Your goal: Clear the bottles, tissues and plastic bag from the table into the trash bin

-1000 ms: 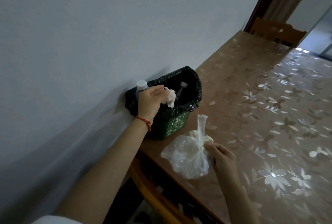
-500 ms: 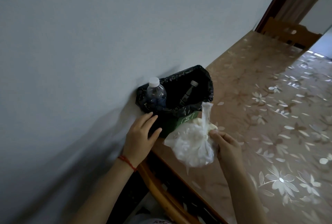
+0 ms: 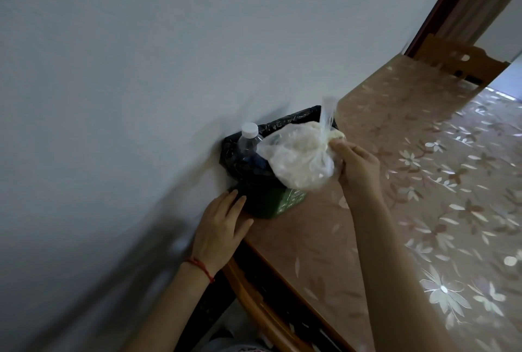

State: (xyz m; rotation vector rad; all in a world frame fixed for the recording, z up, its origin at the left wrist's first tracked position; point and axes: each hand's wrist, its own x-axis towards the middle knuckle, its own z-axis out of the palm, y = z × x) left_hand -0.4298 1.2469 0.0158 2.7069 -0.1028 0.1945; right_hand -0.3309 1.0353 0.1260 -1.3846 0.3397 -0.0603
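While the floral-covered table (image 3: pixel 395 210) stretches off to the right, the trash bin (image 3: pixel 271 202) is seen at its near corner against the wall, and the plastic bag (image 3: pixel 299 159) has been lifted off the tabletop and carried over the bin's mouth, so the last drop looks close. The bag's gathered neck is pinched by the curled fingers of the right hand (image 3: pixel 358 165). The bin's side is steadied by the left hand (image 3: pixel 220 227), lowered from the rim, fingers straight and slightly spread. A capped bottle (image 3: pixel 248 142) is already lodged inside. Tissues and a second bottle are hidden behind the bag; its contents cannot be made out.
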